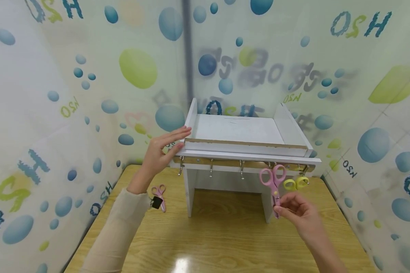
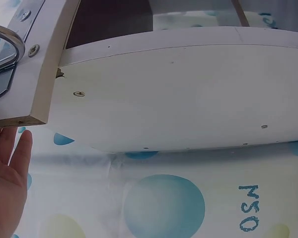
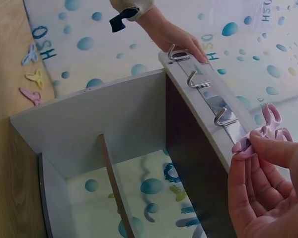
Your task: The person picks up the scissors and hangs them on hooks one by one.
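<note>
Your right hand (image 1: 302,216) pinches the pink scissors (image 1: 275,191) by the blades between thumb and fingers, loops uppermost, just in front of the hook rail on the white shelf (image 1: 246,147). Your left hand (image 1: 160,151) rests at the shelf's left end, its fingers fairly straight — probably steadying it. You seem to be at the hanging step, with the yellow scissors (image 1: 296,184) already near the right-end hook. Next, line up one loop with a hook tip (whether they touch, I can't tell) — then ease it on before loosening your pinch.
</note>
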Demonstrator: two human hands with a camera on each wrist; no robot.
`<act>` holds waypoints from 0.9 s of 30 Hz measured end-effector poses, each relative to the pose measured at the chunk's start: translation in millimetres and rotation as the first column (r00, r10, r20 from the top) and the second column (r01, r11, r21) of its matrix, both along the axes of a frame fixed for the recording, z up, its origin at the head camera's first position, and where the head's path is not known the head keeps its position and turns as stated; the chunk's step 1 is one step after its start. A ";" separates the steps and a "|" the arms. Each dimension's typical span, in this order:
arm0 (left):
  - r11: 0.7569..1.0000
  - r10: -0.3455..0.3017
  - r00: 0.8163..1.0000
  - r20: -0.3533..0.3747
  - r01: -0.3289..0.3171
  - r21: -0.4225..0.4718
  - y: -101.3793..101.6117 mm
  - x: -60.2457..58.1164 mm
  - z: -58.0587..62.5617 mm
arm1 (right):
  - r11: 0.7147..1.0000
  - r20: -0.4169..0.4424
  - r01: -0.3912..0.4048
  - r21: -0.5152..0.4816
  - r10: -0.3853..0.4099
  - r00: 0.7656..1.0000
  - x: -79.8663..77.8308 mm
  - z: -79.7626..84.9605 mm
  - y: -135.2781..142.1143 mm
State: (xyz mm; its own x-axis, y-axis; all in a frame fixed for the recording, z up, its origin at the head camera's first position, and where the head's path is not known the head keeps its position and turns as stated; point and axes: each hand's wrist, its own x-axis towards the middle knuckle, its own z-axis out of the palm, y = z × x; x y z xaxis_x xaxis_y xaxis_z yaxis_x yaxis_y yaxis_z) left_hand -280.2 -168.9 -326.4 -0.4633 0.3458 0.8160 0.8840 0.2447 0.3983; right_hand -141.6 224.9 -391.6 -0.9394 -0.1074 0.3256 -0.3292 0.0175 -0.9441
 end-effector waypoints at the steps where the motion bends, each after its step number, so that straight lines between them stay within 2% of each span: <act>1: 1.000 0.000 1.000 -0.001 0.000 0.000 0.0 0.0 -0.1 | 1.000 0.000 0.004 -0.001 -0.004 1.000 -0.3 -1.8 -0.6; 12: 1.000 -0.003 1.000 0.012 0.003 0.001 -0.2 1.4 -2.7 | 1.000 0.032 0.005 -0.021 -0.004 0.999 -1.6 -23.3 -3.2; 17: 1.000 -0.009 1.000 0.016 0.008 0.006 0.1 2.7 -3.4 | 1.000 0.043 0.015 0.008 -0.015 0.999 -3.5 -32.4 -3.6; 23: 1.000 -0.004 1.000 0.009 0.004 0.011 -0.2 -1.0 -2.3 | 0.997 0.106 0.036 0.071 -0.043 0.993 -8.1 -38.7 -4.6; 27: 1.000 0.000 1.000 0.014 0.000 0.011 0.2 -2.7 -1.1 | 0.997 0.138 0.031 0.073 -0.041 0.990 -10.4 -42.7 -4.9</act>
